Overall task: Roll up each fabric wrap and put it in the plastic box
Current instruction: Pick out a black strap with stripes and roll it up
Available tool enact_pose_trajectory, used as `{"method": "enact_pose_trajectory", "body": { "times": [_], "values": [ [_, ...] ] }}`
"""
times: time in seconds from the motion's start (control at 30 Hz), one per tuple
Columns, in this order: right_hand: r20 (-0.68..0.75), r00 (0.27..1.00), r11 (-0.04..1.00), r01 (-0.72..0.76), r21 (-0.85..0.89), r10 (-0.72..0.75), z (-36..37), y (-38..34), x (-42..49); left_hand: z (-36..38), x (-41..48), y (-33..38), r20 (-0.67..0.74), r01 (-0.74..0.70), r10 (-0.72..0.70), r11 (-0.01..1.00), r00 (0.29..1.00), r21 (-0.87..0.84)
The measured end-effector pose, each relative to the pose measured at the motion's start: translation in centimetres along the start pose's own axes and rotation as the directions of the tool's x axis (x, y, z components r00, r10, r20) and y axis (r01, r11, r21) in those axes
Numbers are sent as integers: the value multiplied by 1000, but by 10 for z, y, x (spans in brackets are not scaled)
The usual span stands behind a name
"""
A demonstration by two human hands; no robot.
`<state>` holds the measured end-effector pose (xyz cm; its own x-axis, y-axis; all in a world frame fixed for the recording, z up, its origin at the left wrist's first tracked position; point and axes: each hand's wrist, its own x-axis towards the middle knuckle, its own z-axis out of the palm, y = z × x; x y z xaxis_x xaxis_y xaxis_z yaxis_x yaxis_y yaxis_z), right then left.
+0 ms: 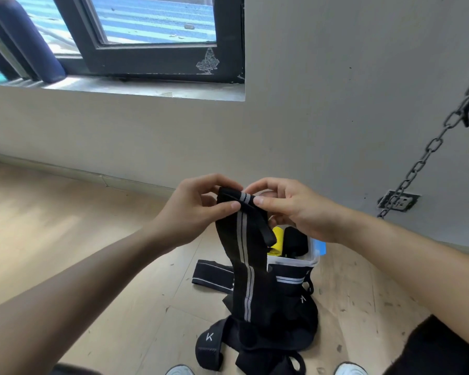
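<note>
Two hands raised, both on the same black wrap [245,253]. Left hand [198,209] pinches the top end between thumb and curled fingers [232,205]. Right hand [290,209] pinches the other side of that end, thumb by the grey stripes. Top edge looks folded over once, so my read is the first turn of the roll is just starting. Rest of the strip hangs straight down to the pile of wraps [268,334] on the floor. Short loose tab dangles off the top end, right side.

Plastic box [313,257] sits open on the floor, below and beyond the hands, close to the pile. Yellow roll [278,239] and a black roll [295,239] are already in it, so the task looks partway done. One flat wrap [211,274] lies left of the box; how many are in the tangle I can't tell.

Next move, I'd say: hold the end tight and wind down the strip with even tension, or the roll cones out. Tab probably wants tucking in. Then into the box beside the yellow one.

Room: pale wood floor [65,239], scuffed and speckled near the box. Plain wall [336,104] with a socket [398,200], chain [431,152] hanging slantwise on the right, dark-framed window [152,31] top left. White shoe tips [180,370] at the bottom edge
</note>
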<state>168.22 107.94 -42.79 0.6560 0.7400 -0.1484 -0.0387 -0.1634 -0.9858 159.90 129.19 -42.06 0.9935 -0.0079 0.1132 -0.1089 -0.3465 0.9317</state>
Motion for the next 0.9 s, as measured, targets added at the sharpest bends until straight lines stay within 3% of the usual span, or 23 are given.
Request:
{"method": "enact_pose_trajectory", "body": {
  "times": [0.1,0.23,0.37,0.63,0.9],
  "values": [
    [-68,998,1000,12,4,-11,4,-1,0,4,-1,1,-69,16,-15,1000,998,24],
    [-173,975,989,131,-70,-142,11,3,-2,12,0,0,-137,57,-55,998,989,10],
    [-258,954,987,161,4,-155,10,2,-3,17,2,1,-159,111,-117,993,980,-49],
    [-275,951,984,164,69,-140,8,-14,7,11,4,21,-110,136,-166,962,980,-237],
    [-231,970,996,82,21,-75,0,-17,19,11,16,10,-137,87,-128,958,982,-272]
  ]
}}
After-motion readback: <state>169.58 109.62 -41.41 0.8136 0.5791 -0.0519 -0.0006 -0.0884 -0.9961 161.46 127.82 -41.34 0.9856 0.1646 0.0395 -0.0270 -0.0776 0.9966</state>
